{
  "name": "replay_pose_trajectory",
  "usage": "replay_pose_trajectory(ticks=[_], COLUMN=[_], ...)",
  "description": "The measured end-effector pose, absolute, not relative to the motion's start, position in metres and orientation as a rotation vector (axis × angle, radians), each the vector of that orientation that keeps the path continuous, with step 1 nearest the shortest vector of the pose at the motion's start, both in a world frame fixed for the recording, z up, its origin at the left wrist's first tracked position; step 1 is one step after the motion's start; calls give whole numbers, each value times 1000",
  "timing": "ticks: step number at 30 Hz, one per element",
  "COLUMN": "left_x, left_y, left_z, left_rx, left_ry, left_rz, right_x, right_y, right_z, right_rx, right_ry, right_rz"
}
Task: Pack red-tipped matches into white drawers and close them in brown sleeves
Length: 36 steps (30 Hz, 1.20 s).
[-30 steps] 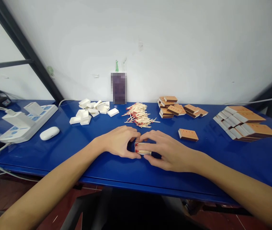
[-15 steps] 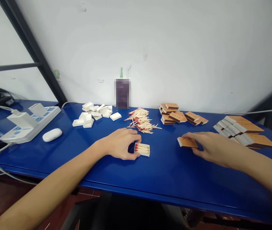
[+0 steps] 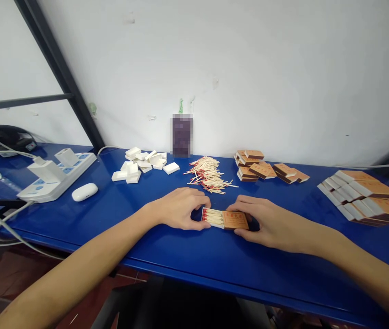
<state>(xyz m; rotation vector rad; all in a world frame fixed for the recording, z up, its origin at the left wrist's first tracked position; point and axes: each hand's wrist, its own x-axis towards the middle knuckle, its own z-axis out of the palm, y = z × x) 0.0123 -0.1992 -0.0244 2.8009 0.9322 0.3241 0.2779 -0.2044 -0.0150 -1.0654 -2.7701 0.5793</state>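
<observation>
On the blue table (image 3: 187, 256) my left hand (image 3: 180, 208) pinches the left end of a white matchbox tray (image 3: 212, 216) filled with red-tipped matches. An orange matchbox sleeve (image 3: 235, 220) is held in my right hand (image 3: 266, 219), thumb and fingers closed on it. The sleeve sits partly over the tray's right end, so about half the tray still shows. Both hands rest on the table near its front edge.
Behind the hands lies a loose pile of matches (image 3: 210, 173). Empty white trays (image 3: 143, 162) lie back left, orange sleeves (image 3: 266, 169) back right, stacked finished boxes (image 3: 365, 194) far right. A power strip (image 3: 57, 176) and white earbud case (image 3: 85, 191) sit at the left.
My right hand went right, picked up the lone orange sleeve, brought it back and slid it partly over the filled tray. My left hand kept hold of the tray.
</observation>
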Motion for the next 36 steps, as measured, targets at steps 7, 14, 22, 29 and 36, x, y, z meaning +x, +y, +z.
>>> replay_pose_trajectory(ticks=[7, 14, 22, 29, 36], left_x=[14, 16, 16, 26, 13], left_y=[-199, -197, -197, -209, -210], left_z=[-29, -33, -36, -33, -17], left_rx=[2819, 2767, 2557, 2520, 2681], left_ry=[894, 850, 848, 706, 702], left_rz=[363, 398, 458, 647, 641], right_x=[279, 263, 239, 240, 315], right_y=[-201, -200, -208, -222, -246], right_z=[-7, -10, -19, -17, 16], right_rx=[-1056, -1023, -686, -563, -1048], right_ry=[-2808, -2763, -2673, -2533, -2625], right_rz=[669, 757, 862, 1030, 554])
